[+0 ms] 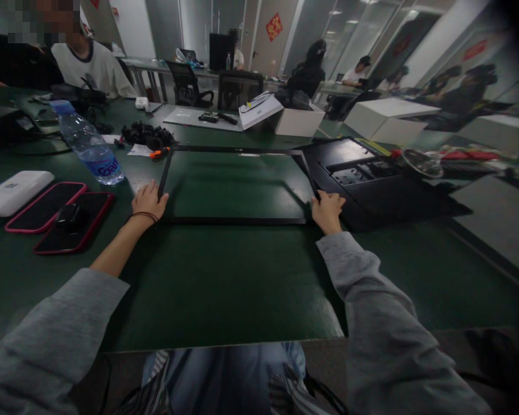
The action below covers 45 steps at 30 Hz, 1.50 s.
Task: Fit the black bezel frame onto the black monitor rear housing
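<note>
A thin black rectangular frame (233, 221), which looks like a monitor bezel, lies over the green table (225, 276), and the green shows through its middle. Around its left side bar my left hand (147, 203) is closed, thumb on the inner side. My right hand (328, 208) grips the opposite bar near the lower right corner. Close behind the right hand rests a large black panel (398, 202) with a cut-out showing metal parts. Whether the frame touches the table along its whole length I cannot tell.
Left of me stand a tilted-looking water bottle (93, 150), a white power bank (19, 193) and two red-edged phones, one under a small black case (71, 217). White boxes (300, 120) and a metal bowl (421, 163) are farther back. A person (93, 66) sits across the table.
</note>
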Motion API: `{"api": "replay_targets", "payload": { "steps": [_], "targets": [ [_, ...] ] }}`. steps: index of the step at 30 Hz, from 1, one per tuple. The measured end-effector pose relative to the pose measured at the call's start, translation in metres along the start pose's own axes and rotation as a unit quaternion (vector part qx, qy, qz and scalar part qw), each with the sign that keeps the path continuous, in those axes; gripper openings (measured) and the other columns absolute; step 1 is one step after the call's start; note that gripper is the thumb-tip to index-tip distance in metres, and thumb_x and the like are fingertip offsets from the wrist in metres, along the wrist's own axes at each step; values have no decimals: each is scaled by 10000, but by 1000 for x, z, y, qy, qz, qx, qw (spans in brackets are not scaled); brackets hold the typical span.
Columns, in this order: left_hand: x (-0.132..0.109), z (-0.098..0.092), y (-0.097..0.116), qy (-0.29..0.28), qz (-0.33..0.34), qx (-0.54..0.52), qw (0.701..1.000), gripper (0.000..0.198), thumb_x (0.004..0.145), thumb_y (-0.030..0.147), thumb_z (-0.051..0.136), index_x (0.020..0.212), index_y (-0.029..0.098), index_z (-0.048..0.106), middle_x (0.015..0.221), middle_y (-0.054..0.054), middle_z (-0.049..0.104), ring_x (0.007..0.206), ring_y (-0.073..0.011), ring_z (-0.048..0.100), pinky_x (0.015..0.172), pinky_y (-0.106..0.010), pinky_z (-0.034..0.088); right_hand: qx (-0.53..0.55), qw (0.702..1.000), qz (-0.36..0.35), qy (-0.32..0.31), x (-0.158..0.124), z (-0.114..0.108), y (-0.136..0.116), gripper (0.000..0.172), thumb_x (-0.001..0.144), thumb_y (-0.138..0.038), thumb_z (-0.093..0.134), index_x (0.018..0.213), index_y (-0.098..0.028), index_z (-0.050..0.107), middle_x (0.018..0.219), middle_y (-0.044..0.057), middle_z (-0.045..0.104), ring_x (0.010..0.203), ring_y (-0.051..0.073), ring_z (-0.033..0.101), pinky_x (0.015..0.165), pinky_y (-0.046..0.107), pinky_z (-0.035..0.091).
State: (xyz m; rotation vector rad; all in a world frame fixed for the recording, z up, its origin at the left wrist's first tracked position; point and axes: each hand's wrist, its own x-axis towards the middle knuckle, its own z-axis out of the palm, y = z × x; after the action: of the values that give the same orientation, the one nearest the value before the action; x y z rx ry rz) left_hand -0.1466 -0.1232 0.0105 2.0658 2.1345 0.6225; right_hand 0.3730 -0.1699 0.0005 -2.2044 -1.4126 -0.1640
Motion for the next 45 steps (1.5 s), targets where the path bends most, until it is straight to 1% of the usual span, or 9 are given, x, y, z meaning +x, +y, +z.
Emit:
{"api": "replay_targets", "payload": {
  "steps": [5,10,16,20,23,29,37,41,45],
  "targets": [
    [0,1,-4,-53,8,33,998,568,951,402,406,1420,129,573,1667,-138,366,1543,-347,289,1253,-572,241,-20,999,0,-48,-1,-2,3,423,943,-313,513,1303,-137,646,1307,244,513,1241,399,414,958,564,415],
    [3,8,-12,5,34,-38,999,453,871,380,554,1271,190,652,1553,-153,521,1480,-380,385,1223,-629,275,20,999,-7,-30,3,5,8,331,866,-261,570,1146,-125,682,1225,219,551,1201,381,453,963,606,436],
    [1,5,-5,63,9,-101,993,328,836,301,619,1147,206,655,1300,-193,653,1346,-408,526,1161,-647,364,119,989,-65,63,9,10,7,316,859,-220,513,1125,-117,652,1107,194,619,1135,335,539,1043,613,428],
    [-7,-13,10,151,37,-162,974,425,930,290,533,1344,197,547,1353,-164,621,1282,-340,598,1153,-536,416,187,960,-95,188,11,-4,-1,379,929,-251,440,1272,-153,570,1207,172,620,1173,287,579,1081,558,444],
    [-16,-26,18,197,73,-180,961,531,973,293,516,1485,222,395,1399,-126,612,1195,-280,653,1108,-468,458,218,945,-93,227,8,-15,-7,392,978,-286,406,1347,-182,491,1188,151,635,1108,269,635,1036,546,484],
    [-22,-31,23,177,77,-188,963,528,1054,322,411,1535,163,262,1241,-92,712,781,-167,707,974,-419,510,246,944,-76,204,3,-15,-12,346,1004,-285,377,1328,-181,436,1018,106,681,966,253,688,972,520,522],
    [-21,-30,22,176,76,-181,964,510,1058,387,383,1517,182,300,1161,-72,735,779,-191,719,928,-435,520,247,937,-90,230,2,-13,-10,367,1003,-299,379,1344,-183,454,1006,95,666,924,240,680,944,501,535],
    [-21,-30,20,162,63,-197,965,546,1071,386,380,1548,150,259,1186,-65,716,863,-183,727,966,-415,472,234,924,-118,279,2,-21,-13,418,1026,-342,311,1388,-174,436,1020,103,629,957,251,664,971,511,518],
    [-19,-28,18,160,53,-209,963,530,1049,404,445,1525,214,310,1180,-56,726,891,-198,743,948,-382,479,223,910,-151,316,-1,-30,-18,481,1050,-390,258,1413,-121,422,1067,146,606,972,236,637,1007,458,499]
  ]
}}
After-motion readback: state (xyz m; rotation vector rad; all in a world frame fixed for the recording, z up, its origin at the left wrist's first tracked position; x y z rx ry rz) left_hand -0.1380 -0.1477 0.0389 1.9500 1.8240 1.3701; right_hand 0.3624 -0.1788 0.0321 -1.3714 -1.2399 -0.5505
